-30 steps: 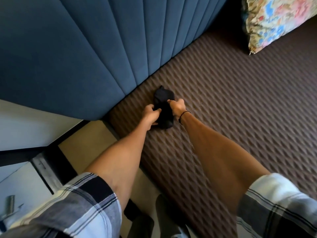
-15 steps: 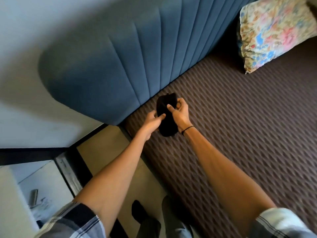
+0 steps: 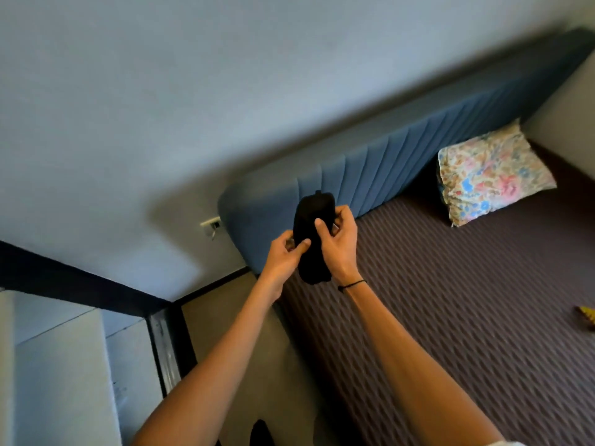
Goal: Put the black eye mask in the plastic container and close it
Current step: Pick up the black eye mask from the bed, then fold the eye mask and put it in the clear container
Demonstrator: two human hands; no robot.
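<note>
The black eye mask [image 3: 313, 220], folded into a tall dark bundle, is held up in the air in front of the blue headboard [image 3: 386, 162]. My left hand [image 3: 283, 255] pinches its lower left side between thumb and fingers. My right hand [image 3: 339, 243] grips its right side, thumb across the front; a thin black band circles that wrist. No plastic container is in view.
The bed with a brown quilted cover [image 3: 467, 317] fills the right. A floral pillow [image 3: 492, 175] leans by the headboard. A small yellow object [image 3: 587, 313] lies at the right edge. Beige floor [image 3: 231, 323] and a white cabinet [image 3: 64, 365] are at left, a wall socket [image 3: 212, 224] behind.
Both hands have lifted the eye mask off the bed cover into the air. The camera has tilted upward, showing more wall and the whole headboard.
</note>
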